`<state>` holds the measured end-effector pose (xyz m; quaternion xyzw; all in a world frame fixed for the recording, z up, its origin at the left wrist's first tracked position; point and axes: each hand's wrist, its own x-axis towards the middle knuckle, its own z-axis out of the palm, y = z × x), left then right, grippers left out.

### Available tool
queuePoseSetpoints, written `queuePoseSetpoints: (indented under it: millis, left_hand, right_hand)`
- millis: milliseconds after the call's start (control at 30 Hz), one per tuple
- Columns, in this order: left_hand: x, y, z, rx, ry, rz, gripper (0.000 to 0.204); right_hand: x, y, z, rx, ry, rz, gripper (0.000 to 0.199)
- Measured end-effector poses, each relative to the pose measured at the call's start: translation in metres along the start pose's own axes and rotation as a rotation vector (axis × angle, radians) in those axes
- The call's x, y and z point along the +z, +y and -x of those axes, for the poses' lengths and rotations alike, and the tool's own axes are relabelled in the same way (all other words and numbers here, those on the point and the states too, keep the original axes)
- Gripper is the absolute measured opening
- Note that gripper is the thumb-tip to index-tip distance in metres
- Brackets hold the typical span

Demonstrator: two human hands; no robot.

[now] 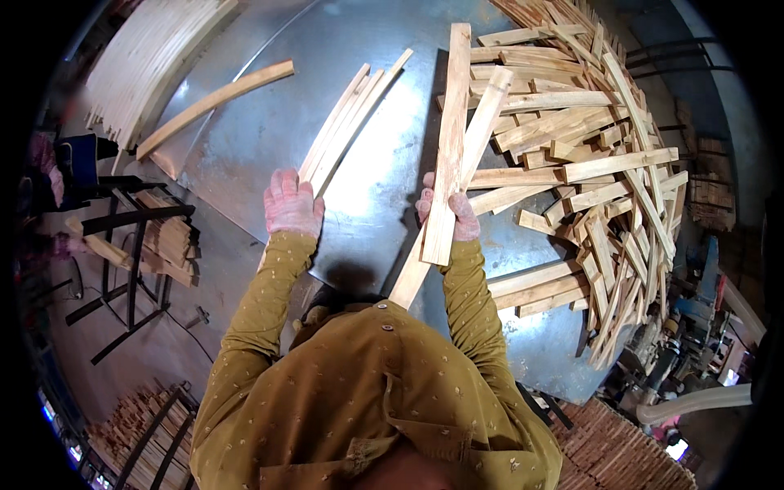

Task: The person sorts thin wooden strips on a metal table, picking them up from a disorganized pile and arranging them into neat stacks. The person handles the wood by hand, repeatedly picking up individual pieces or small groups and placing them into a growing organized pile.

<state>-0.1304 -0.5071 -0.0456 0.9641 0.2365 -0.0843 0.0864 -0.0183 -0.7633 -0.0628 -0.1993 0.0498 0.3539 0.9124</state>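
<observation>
My right hand [465, 219], in a pinkish glove, is wrapped around a flat wooden board [451, 122] that points away from me over the metal table. A second wooden board [488, 110] crosses beneath it at a slant, its near end reaching toward my body; whether my fingers also grip this one I cannot tell. My left hand [293, 206], gloved alike, rests palm down with fingers stretched out at the near end of several narrow wooden strips [347, 118]. Those strips lie side by side on the table, partly hidden under that hand.
A large jumbled pile of wooden pieces [604, 163] covers the right side of the metal table [367, 220]. One lone strip [216, 106] lies at the far left, near a stack of long pale strips [147, 61]. A black metal frame [135, 245] holding wood stands left.
</observation>
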Motion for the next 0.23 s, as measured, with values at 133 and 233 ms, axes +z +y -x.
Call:
queuePoseSetpoints:
  millis: [133, 233]
  left_hand:
    - [-0.013, 0.011, 0.018, 0.117, 0.091, -0.043, 0.046]
    - [0.018, 0.028, 0.028, 0.087, -0.104, -0.038, 0.069]
  right_hand:
    - [-0.025, -0.011, 0.010, 0.020, 0.043, 0.034, 0.063]
    - [-0.057, -0.012, 0.004, 0.022, -0.051, 0.117, 0.071]
